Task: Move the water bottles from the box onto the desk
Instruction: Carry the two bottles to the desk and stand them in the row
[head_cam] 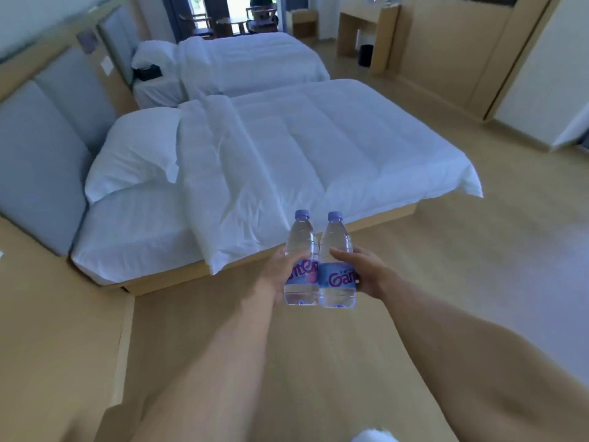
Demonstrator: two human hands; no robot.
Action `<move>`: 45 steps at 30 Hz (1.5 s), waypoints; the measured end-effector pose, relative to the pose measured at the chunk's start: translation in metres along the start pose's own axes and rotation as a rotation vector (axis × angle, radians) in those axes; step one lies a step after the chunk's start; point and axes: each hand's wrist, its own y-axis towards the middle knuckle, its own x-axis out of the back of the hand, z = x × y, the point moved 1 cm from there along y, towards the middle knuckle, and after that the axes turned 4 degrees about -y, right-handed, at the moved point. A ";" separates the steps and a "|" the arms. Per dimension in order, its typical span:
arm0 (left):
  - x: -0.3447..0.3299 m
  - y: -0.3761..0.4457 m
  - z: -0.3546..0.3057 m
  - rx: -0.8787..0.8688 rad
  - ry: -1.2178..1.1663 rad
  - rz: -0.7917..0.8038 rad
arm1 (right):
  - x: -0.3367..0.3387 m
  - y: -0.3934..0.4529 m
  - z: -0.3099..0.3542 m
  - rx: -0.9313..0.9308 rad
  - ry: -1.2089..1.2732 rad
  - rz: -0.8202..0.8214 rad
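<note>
Two clear plastic water bottles with lilac caps and blue-and-pink labels, in transit: the left-hand bottle (300,260) is gripped round its middle by the left hand (282,272), the right-hand bottle (336,262) likewise by the right hand (361,272), both upright, touching side by side, carried in the air above the pale wooden floor (414,275) just off the foot corner of the near white-covered bed (287,148). Status, as judged: both are out of the box, which is not in view, and neither is set down yet; the likely surface is the light wooden desk (366,17) against the far wall, well apart. Bottles remaining in the box: cannot be told.
</note>
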 end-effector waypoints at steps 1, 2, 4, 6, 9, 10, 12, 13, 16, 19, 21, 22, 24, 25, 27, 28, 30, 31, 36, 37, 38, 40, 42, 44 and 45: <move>-0.024 0.007 0.001 0.005 0.009 0.047 | 0.024 -0.003 0.000 -0.004 0.015 -0.036; -0.048 0.014 0.002 0.011 0.022 0.090 | 0.047 -0.005 0.000 -0.008 0.029 -0.073; -0.094 0.027 0.004 0.020 0.065 0.146 | 0.092 -0.010 -0.001 -0.013 0.062 -0.138; -0.141 0.039 0.006 0.028 0.112 0.180 | 0.136 -0.015 -0.002 -0.017 0.095 -0.193; -0.207 0.055 0.009 0.049 0.155 0.229 | 0.198 -0.024 -0.001 -0.016 0.134 -0.266; -0.227 0.060 0.010 0.054 0.173 0.244 | 0.217 -0.027 0.000 -0.013 0.144 -0.288; -0.267 0.067 0.011 0.050 0.223 0.285 | 0.253 -0.034 0.003 -0.008 0.167 -0.337; -0.285 0.070 0.010 0.048 0.267 0.304 | 0.269 -0.037 0.005 -0.007 0.178 -0.361; -0.334 0.079 0.005 0.059 0.362 0.375 | 0.313 -0.045 0.013 0.001 0.200 -0.427; -0.376 0.093 0.001 0.070 0.383 0.442 | 0.350 -0.048 0.021 0.017 0.220 -0.482; -0.400 0.105 0.000 0.074 0.401 0.479 | 0.373 -0.047 0.026 0.022 0.239 -0.512; -0.411 0.112 -0.001 0.078 0.408 0.499 | 0.382 -0.046 0.028 0.022 0.246 -0.527; -0.433 0.126 -0.003 0.095 0.415 0.544 | 0.402 -0.041 0.032 0.021 0.265 -0.564; -0.444 0.134 -0.004 0.102 0.421 0.562 | 0.411 -0.038 0.035 0.022 0.276 -0.580; -0.465 0.153 -0.007 0.110 0.430 0.589 | 0.431 -0.028 0.041 0.023 0.286 -0.603; -0.476 0.163 -0.008 0.110 0.432 0.603 | 0.441 -0.023 0.044 0.023 0.291 -0.614; -0.498 0.187 -0.012 0.103 0.433 0.636 | 0.462 -0.009 0.053 0.020 0.301 -0.646; -0.508 0.198 -0.014 0.100 0.430 0.651 | 0.471 -0.003 0.058 0.019 0.302 -0.660; -0.559 0.264 -0.038 0.121 0.455 0.698 | 0.519 0.044 0.093 0.000 0.299 -0.706; -0.570 0.277 -0.044 0.123 0.473 0.700 | 0.529 0.053 0.101 0.000 0.302 -0.712; -0.581 0.290 -0.051 0.122 0.488 0.707 | 0.539 0.061 0.109 0.001 0.305 -0.720; -0.603 0.314 -0.064 0.121 0.500 0.735 | 0.558 0.077 0.123 0.000 0.300 -0.733; -0.625 0.333 -0.073 0.125 0.517 0.758 | 0.577 0.089 0.135 -0.002 0.296 -0.748; -0.648 0.348 -0.079 0.124 0.533 0.772 | 0.597 0.098 0.144 0.000 0.307 -0.766; -0.659 0.355 -0.081 0.125 0.538 0.784 | 0.607 0.102 0.147 -0.001 0.316 -0.771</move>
